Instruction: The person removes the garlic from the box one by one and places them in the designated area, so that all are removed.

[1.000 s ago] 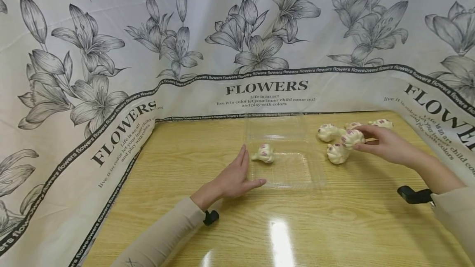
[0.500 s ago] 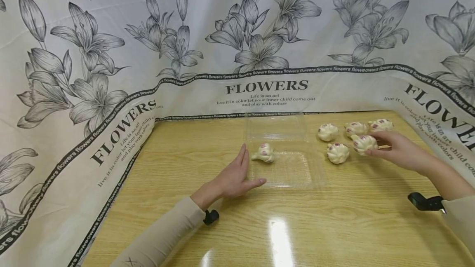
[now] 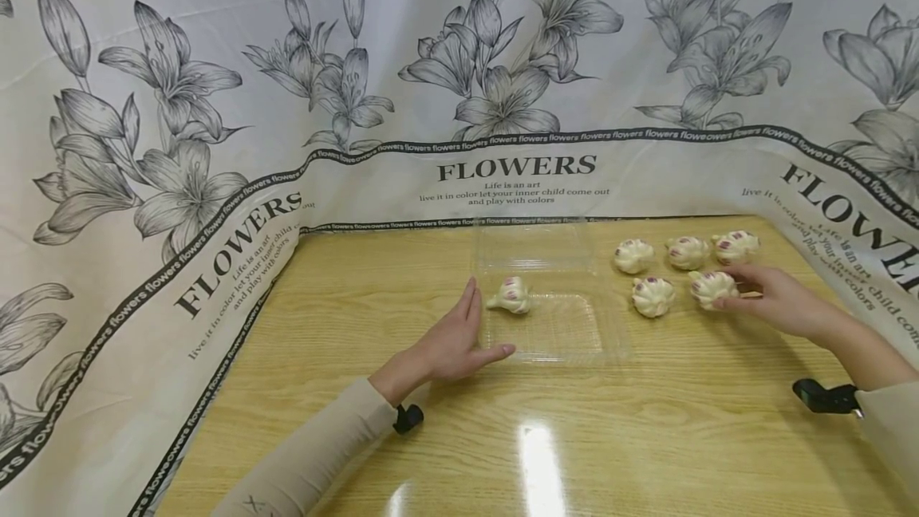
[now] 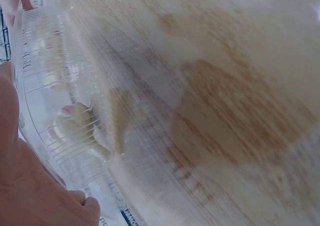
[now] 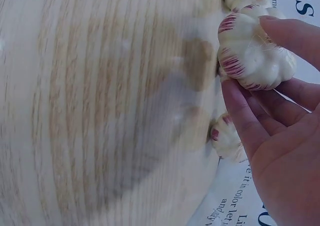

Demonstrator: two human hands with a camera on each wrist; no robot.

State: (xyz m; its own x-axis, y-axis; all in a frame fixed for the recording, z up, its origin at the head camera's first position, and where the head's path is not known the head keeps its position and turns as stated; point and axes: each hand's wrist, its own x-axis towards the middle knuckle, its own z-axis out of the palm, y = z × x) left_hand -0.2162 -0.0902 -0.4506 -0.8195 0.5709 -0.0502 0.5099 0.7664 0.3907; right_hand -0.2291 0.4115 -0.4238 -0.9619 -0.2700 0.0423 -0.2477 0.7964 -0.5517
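Note:
A garlic bulb with purple streaks (image 3: 713, 290) is in my right hand (image 3: 778, 305), pinched between thumb and fingers low over the table. The right wrist view shows that garlic bulb (image 5: 252, 48) close up, the thumb (image 5: 292, 35) on one side and fingers beneath. My left hand (image 3: 448, 341) lies with straight fingers along the left side of a clear plastic box (image 3: 610, 341), its thumb by the front rim. Inside the box a single garlic bulb (image 3: 513, 297) sits at the back left. In the left wrist view the palm is beside the clear box wall (image 4: 40, 151).
More garlic bulbs stand near the held one: one to its left (image 3: 652, 297) and three behind, at left (image 3: 634, 256), middle (image 3: 687, 252) and right (image 3: 736, 246). The box's lid (image 3: 531, 246) is folded back toward the flowered cloth (image 3: 388, 198) around the wooden table (image 3: 373, 278).
My right hand has moved right and slightly down with the garlic bulb, away from the bulbs at the left, and is now lower over the table. The left hand and box stay put.

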